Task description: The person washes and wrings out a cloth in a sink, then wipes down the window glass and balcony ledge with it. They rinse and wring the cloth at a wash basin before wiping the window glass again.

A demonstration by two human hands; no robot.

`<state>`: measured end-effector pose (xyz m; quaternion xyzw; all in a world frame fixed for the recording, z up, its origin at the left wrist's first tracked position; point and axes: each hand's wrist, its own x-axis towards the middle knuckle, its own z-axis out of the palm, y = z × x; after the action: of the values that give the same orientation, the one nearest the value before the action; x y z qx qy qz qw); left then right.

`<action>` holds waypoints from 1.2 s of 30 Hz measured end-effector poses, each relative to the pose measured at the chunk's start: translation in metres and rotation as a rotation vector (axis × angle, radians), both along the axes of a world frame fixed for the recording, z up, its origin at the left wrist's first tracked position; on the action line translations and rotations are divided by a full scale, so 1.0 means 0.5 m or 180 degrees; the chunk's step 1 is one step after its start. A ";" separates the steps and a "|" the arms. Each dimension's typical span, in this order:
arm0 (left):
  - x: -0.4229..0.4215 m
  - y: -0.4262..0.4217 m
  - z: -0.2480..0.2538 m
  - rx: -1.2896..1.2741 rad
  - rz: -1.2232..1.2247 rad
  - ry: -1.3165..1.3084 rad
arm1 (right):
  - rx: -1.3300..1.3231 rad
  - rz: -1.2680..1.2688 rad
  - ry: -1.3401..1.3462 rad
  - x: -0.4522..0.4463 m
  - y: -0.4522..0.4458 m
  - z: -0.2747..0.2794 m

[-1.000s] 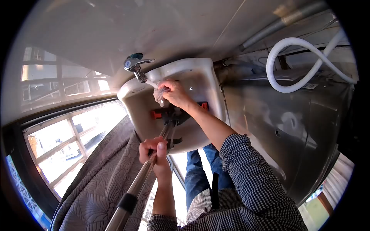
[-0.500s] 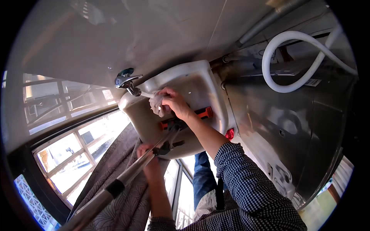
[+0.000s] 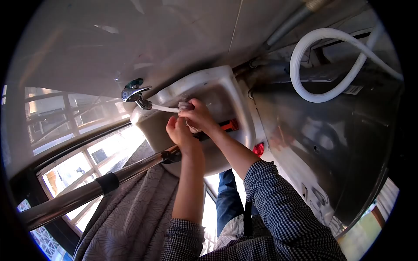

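A wet grey rag [image 3: 186, 105] is bunched under a whitish stream of water from the chrome tap [image 3: 136, 93]. My right hand [image 3: 199, 115] is closed round the rag, above the white basin [image 3: 237, 93]. Close beside it, my left hand [image 3: 180, 132] has its fingers curled in against the rag's lower part; their tips are partly hidden. Below my hands, a mop head with orange-red ends [image 3: 230, 125] lies in the basin, mostly covered by my right forearm. Its metal pole [image 3: 139, 167] slants out to the lower left, with neither hand on it.
A patterned grey curtain [image 3: 130, 213] hangs by the bright window at lower left. Right of the basin stands a dark metal surface [image 3: 339, 143], with a looped white hose [image 3: 300, 56] above it. A small red thing [image 3: 258, 149] sits by the basin's right side.
My left hand has left the mop pole and come up to the rag beside my right hand. The pole has swung to a flatter slant. Water still runs from the tap.
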<state>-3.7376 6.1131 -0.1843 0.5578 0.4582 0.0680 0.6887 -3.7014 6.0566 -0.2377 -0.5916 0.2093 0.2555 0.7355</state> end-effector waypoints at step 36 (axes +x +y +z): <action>-0.031 0.083 0.290 0.1478 -0.0775 -0.1281 | -0.2053 0.2315 -0.1759 0.001 -0.032 -0.052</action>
<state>-3.7529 6.1548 -0.0394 0.7259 0.2152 0.1967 0.6229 -3.7011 6.0406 -0.2635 -0.8657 -0.1413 0.2512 0.4091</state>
